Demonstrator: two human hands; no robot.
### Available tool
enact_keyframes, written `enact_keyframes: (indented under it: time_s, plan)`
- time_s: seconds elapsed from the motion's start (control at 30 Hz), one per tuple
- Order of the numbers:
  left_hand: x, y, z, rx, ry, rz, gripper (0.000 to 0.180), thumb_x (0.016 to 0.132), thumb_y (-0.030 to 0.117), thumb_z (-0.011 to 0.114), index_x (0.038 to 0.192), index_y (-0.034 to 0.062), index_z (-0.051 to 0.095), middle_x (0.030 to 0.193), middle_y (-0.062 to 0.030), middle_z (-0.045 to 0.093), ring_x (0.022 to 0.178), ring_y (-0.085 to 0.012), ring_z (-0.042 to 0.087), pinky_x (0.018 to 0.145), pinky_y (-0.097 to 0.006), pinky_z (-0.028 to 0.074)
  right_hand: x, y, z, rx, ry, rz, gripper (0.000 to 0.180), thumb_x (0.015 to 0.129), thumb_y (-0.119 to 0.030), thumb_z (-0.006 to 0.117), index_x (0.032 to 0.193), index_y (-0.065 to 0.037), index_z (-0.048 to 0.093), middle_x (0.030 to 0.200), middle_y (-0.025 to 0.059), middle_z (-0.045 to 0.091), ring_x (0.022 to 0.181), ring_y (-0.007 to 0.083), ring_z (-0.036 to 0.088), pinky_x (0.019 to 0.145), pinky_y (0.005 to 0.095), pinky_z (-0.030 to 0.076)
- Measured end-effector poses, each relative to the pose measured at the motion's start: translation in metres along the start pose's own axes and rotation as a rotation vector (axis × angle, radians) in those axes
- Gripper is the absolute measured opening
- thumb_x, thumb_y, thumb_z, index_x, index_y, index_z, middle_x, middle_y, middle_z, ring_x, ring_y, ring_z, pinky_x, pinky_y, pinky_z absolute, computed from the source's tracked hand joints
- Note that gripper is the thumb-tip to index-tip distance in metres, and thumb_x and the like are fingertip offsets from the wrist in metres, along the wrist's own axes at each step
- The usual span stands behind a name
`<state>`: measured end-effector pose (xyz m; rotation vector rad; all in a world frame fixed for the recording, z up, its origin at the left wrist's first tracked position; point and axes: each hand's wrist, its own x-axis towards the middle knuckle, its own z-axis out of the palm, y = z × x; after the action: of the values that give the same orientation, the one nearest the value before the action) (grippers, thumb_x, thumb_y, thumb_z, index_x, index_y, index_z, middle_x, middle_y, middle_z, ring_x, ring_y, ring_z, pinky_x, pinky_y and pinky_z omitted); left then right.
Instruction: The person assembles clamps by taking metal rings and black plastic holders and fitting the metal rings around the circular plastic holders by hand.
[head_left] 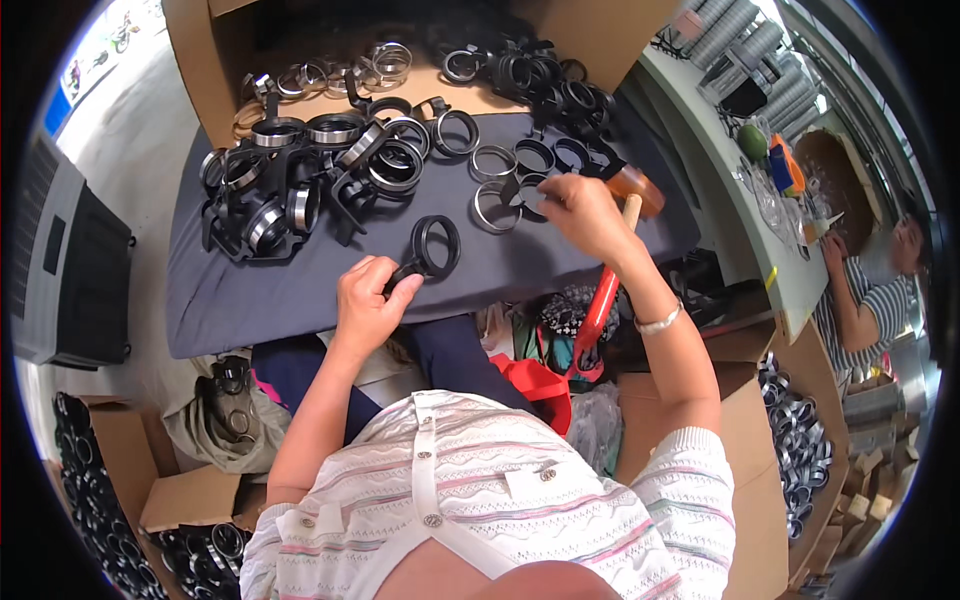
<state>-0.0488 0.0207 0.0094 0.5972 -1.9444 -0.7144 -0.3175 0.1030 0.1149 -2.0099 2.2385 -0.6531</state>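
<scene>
My left hand (368, 305) grips the short stem of a black ring bracket (436, 247), its round loop standing up above the grey cloth. My right hand (592, 218) is over the table to the right, thumb and fingers pinched at the edge of a dark metal ring (532, 198); the fingertips partly hide that edge. Beside it lie a silver ring (496, 208) and another silver ring (494, 163). Farther back is a black-and-silver ring (535, 155). Below my right wrist, a mallet (601, 305) with a red grip and an amber head leans against the table's edge.
Piled black brackets with silver rings (268, 222) cover the table's left. An open cardboard box (205, 90) at the back holds more rings. Boxes of parts stand low on both sides. At right, a person in a striped top (868, 310) sits by a long bench (715, 160).
</scene>
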Motion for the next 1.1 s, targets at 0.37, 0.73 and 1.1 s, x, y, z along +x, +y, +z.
enact_keyframes:
  time_s: [0.37,0.73,1.1]
  plan:
    - [-0.017,0.007,-0.007,0.082,-0.004,0.068,0.036,0.072,0.026,0.07,0.06,0.0037,0.044,0.057,-0.0121,0.046,0.057,-0.0318,0.05,0.052,-0.041,0.039,0.043,-0.003,0.024,-0.274,0.054,0.039,0.031,0.072,-0.013,0.065,0.1,0.001,0.061,0.091,0.0214,0.062,0.09,0.0379,0.059,0.077,0.0427,0.048]
    - [-0.01,-0.005,0.006,0.049,0.034,0.075,0.032,0.072,0.025,0.07,0.061,0.0035,0.049,0.059,-0.0135,0.05,0.059,-0.0337,0.052,0.054,-0.043,0.041,0.087,0.037,0.055,-0.11,-0.019,-0.099,0.018,0.076,-0.003,0.05,0.089,0.002,0.061,0.086,0.0247,0.06,0.086,0.0404,0.058,0.076,0.0437,0.047]
    - [-0.013,0.006,-0.003,0.037,-0.022,-0.041,0.025,0.072,0.008,0.068,0.067,-0.0019,0.046,0.06,-0.0138,0.045,0.055,-0.0309,0.045,0.052,-0.037,0.035,0.021,-0.031,-0.034,0.766,0.204,-0.109,0.034,0.081,-0.012,0.066,0.11,0.005,0.059,0.083,0.0073,0.063,0.071,0.0107,0.058,0.063,0.0224,0.049]
